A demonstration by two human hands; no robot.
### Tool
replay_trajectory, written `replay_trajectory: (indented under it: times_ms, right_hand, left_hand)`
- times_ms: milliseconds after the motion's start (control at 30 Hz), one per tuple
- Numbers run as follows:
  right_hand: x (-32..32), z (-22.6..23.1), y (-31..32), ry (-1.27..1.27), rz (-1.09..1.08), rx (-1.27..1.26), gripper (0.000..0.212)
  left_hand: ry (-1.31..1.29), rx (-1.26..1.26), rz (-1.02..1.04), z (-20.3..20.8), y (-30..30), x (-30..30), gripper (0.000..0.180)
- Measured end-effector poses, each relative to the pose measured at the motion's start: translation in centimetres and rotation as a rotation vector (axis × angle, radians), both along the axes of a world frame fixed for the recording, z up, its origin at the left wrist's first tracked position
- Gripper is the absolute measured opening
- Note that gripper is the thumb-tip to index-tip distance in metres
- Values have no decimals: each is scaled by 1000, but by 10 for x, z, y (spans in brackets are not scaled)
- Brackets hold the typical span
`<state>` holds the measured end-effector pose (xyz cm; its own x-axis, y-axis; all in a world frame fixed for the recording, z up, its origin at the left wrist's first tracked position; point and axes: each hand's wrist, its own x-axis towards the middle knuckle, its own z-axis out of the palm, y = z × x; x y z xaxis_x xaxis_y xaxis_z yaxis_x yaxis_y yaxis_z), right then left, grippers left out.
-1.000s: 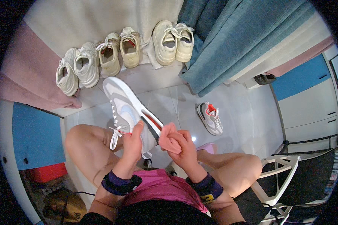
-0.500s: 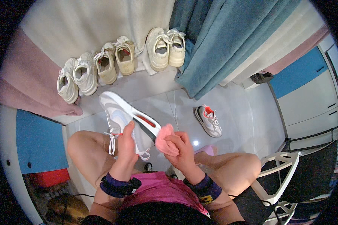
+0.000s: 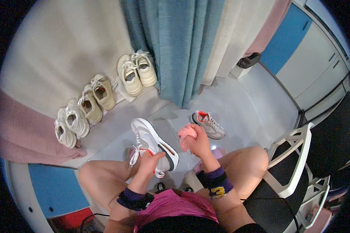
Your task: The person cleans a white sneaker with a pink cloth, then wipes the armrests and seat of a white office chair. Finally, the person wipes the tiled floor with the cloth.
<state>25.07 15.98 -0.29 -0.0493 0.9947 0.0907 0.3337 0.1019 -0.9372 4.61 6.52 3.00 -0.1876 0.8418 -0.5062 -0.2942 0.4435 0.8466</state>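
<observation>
My left hand (image 3: pixel 148 164) is closed around the ankle opening of a white and grey sneaker (image 3: pixel 148 134), its thumb over the collar. The sneaker is tilted on its side, with its dark and white sole facing right and its white laces hanging at the left. My right hand (image 3: pixel 200 143) grips a crumpled pink cloth (image 3: pixel 186 136), held apart from the sneaker. Just beyond that hand, a matching grey sneaker (image 3: pixel 209 125) with an orange-red lining stands on the floor.
Several pale shoes (image 3: pixel 90 105) line a ledge along the cream curtain. A blue-green curtain (image 3: pixel 179 50) hangs ahead over the grey tiled floor (image 3: pixel 241 112). At right is a white plastic frame (image 3: pixel 289 163); a blue cabinet door (image 3: pixel 58 190) is at left.
My right hand has drawn the pink cloth away from the sneaker's heel, to the right and forward. The held sneaker has turned more upright. The whole view has swung to the right.
</observation>
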Motion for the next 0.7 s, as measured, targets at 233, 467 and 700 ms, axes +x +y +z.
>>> replay_trajectory:
  times_ms: [233, 467, 700]
  right_hand:
    - [15, -97, 58, 115, -147, -388, 52]
    - [24, -171, 100, -56, -191, -522, 74]
    - [41, -256, 153, 173, -239, -592, 91]
  left_hand:
    - [49, -171, -114, -69, 51, 32, 38]
    - [377, -227, -267, -197, 98, 39, 39]
    - [857, -222, -624, -236, 133, 41, 44]
